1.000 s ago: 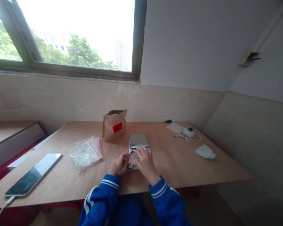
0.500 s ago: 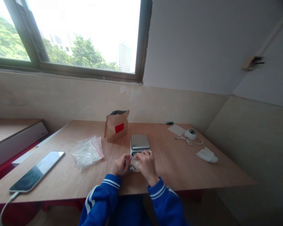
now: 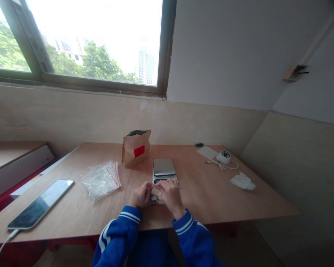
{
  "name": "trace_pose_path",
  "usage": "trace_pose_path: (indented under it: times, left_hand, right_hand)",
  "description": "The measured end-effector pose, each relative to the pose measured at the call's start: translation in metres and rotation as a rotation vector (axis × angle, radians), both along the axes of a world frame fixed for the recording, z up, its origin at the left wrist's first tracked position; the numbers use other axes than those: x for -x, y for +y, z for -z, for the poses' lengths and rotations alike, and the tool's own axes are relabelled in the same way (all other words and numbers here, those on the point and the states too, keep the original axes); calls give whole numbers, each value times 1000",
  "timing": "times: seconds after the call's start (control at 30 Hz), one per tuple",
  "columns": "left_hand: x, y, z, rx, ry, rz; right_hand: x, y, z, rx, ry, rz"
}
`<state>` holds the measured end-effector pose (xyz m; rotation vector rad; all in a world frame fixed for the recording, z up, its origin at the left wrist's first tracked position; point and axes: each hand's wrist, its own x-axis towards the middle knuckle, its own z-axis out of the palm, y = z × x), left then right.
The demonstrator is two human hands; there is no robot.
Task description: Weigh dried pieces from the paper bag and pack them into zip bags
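Just in front of a small digital scale (image 3: 164,167), my left hand (image 3: 141,194) and my right hand (image 3: 171,194) pinch the top edge of a small clear plastic bag (image 3: 157,193). Both hands are closed, their fingertips close together at the bag's edge. Something pale lies inside the bag, with a small white piece low in it; what these are I cannot make out. My right hand covers part of the bag and of the scale's front. A brown paper pouch (image 3: 136,148) with a red label stands open behind the hands, to the left.
Flat clear zip bags (image 3: 100,181) with a red strip lie left of my hands. A phone (image 3: 40,205) on a charging cable is at the far left. To the right are a white dome camera (image 3: 223,157), a paper sheet (image 3: 207,152), a crumpled tissue (image 3: 242,181) and a green-handled screwdriver (image 3: 199,145).
The whole view has shifted slightly. Both hands stay on the small bag, and my right fingertips have moved a little along its top edge, nearer the left ones.
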<state>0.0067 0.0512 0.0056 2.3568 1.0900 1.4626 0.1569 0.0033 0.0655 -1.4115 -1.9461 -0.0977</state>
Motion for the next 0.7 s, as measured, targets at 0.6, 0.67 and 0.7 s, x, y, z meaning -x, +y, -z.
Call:
trace_pose_path:
  times: [0.6,0.67,0.7]
  left_hand:
    - [-3,0,1,91,111,-14]
    - [-3,-1,-2,85,112,10]
    - [-2,-2,-4,87,105,21]
  right_hand:
    - [-44,-9,20,-79,163,-75]
    - [-49,-11,21,-57,165,-89]
    - [-55,-12,21,-46,157,-89]
